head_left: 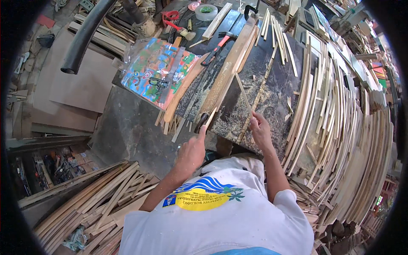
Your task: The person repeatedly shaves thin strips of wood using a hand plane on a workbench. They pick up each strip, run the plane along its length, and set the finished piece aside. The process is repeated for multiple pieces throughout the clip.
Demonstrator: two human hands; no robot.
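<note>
In my right hand (260, 131) is a thin wooden stick (244, 92), pinched near its lower end. The stick slants up and left over the dark, sawdust-covered bench top (231, 117), its far tip close to a long wooden board (227, 78). My left hand (192, 155) is at the bench's near edge, mostly curled, with one finger reaching to the near end of a narrow wooden strip (215, 108) along the board. Its fingertip is beside a dark clamp-like piece (201, 122) at the board's end. The fingers' underside is hidden.
A hammer (219, 47), a paintbrush (185, 33) and a tape roll (206, 12) lie on the bench. Left of the board is a colourful plastic package (148, 70). A black hose (87, 36) hangs at upper left. Wooden strips (327, 114) are stacked right; more (102, 199) lie lower left.
</note>
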